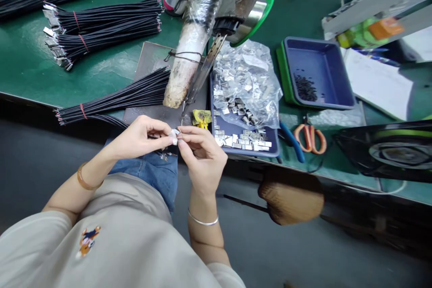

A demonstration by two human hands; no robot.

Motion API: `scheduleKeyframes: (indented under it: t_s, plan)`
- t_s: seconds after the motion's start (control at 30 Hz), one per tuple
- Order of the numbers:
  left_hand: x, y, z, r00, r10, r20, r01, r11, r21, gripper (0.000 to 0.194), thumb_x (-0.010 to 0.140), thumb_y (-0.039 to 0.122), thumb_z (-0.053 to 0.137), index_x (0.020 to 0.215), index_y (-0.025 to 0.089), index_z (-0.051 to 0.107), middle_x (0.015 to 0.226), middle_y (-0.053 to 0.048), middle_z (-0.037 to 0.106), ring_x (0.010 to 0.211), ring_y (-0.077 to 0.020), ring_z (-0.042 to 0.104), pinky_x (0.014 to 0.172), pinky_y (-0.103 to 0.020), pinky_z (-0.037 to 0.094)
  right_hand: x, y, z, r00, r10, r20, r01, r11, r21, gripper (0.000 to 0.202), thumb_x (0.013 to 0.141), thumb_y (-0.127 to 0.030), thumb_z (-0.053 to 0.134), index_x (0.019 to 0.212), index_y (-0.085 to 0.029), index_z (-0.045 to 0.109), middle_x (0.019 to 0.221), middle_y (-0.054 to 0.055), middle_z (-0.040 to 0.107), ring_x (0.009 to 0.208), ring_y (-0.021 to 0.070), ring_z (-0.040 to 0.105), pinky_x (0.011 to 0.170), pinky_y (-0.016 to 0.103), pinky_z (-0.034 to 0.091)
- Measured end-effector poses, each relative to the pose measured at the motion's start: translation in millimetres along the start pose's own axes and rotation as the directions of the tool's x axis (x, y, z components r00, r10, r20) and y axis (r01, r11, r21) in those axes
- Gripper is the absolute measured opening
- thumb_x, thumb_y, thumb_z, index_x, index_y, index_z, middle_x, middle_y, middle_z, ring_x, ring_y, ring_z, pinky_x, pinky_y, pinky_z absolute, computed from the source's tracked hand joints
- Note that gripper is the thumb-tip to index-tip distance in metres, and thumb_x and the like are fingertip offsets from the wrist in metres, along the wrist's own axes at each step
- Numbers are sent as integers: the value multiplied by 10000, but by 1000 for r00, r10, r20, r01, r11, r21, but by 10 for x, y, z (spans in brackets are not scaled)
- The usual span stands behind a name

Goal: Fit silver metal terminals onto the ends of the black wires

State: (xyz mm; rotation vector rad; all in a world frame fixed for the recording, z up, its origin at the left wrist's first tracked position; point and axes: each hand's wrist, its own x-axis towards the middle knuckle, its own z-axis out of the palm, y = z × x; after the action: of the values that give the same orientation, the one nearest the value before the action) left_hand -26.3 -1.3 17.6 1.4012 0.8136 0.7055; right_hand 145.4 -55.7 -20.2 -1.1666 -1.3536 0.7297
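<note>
My left hand (145, 137) is closed in a pinch on a small white-and-silver connector (174, 136). My right hand (204, 150) pinches at the connector's other side, thumb and forefinger together; its exact grip is partly hidden. Just above the fingertips, a thin metal tip (183, 114) points down from a clamped soldering iron (209, 60). A taped fume tube (184, 72) hangs beside it. Below my left fingers, several metal cable ends (164, 155) show over my lap. A tied bundle of black cables (124, 94) lies on the board left of the iron.
A blue tray (243, 152) of metal connectors and a plastic bag (248, 76) sits at right. Nearby are a yellow sponge (201, 118), pliers (293, 141), orange-handled scissors (308, 139) and a blue bin (329, 63). More cable bundles (108, 24) lie upper left.
</note>
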Motion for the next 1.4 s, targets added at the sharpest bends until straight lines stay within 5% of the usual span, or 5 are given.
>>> scheduleKeyframes:
  t_s: [0.13,0.4,0.63,1.1,1.4]
  plan:
    - [22,-7,-29,996,-33,87,38,998,-55,124,740,211,733,703,95,755,629,-29,677,569,-89,549,561,-183,453,24,13,-33,992,57,110,-69,991,112,53,835,-183,741,805,-226,731,977,27,761,859,155,748,740,276,641]
    - [80,-82,142,979,-20,-203,4,997,-76,117,724,204,698,694,101,744,628,-21,674,562,-80,546,555,-172,451,-23,-32,15,946,-212,-243,166,966,-197,113,930,-140,626,962,-226,690,996,29,759,932,164,743,799,320,634]
    - [96,-124,165,977,-12,-212,3,999,-41,93,725,191,693,719,110,739,676,-29,701,593,-98,592,573,-186,471,1,-50,17,943,-298,-150,246,925,-289,185,846,-73,716,930,-237,702,967,10,768,887,155,743,801,310,634]
    - [84,-128,185,977,44,-208,-10,987,161,97,739,155,634,679,113,699,638,-2,621,574,-71,485,520,-171,363,23,-79,-35,975,-208,-77,178,941,-288,131,866,-105,703,910,-228,698,951,14,769,892,158,744,806,312,627]
    - [89,-142,143,981,-69,-179,53,994,-92,163,748,285,697,723,134,641,597,30,521,525,-61,427,509,-182,362,29,-93,-15,950,-313,-9,288,884,-367,159,856,-86,708,913,-234,696,926,11,786,851,162,756,785,311,630]
